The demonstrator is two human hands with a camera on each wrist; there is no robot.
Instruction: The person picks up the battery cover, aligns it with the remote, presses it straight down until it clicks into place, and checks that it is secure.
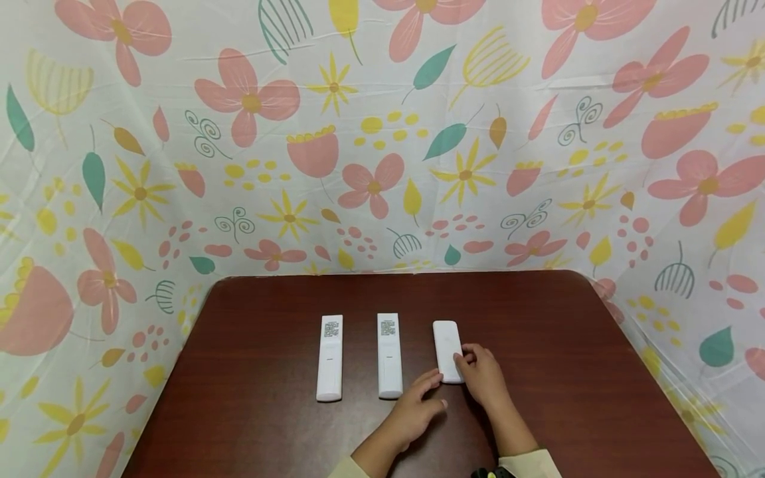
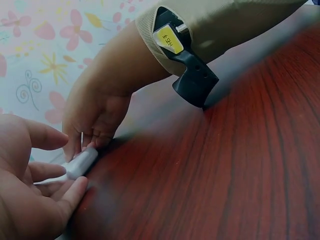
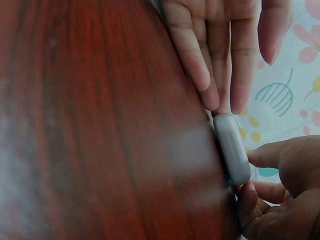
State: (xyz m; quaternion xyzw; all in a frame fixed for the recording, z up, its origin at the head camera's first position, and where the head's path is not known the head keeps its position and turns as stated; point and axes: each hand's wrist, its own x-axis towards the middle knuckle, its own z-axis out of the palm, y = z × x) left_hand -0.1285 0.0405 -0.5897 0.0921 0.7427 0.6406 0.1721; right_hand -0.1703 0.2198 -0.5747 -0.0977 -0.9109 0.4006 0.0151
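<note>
Three white remote controls lie in a row on the table, long sides roughly parallel. The left remote [image 1: 329,358] and the middle remote [image 1: 390,356] each show a printed label and a small dark mark. The right remote [image 1: 447,350] shows a plain white face, its near end also seen as a rounded block in the right wrist view. My right hand [image 1: 483,377] pinches its right edge, thumb on the face and fingers curled at the side. My left hand [image 1: 414,413] holds its fingers extended, fingertips right at the near left corner.
The dark red-brown wooden table [image 1: 257,411] has rounded far corners. A flower-patterned cloth [image 1: 382,133] hangs behind it and along both sides. A black wrist strap [image 2: 192,75] with a yellow tag sits on the right sleeve.
</note>
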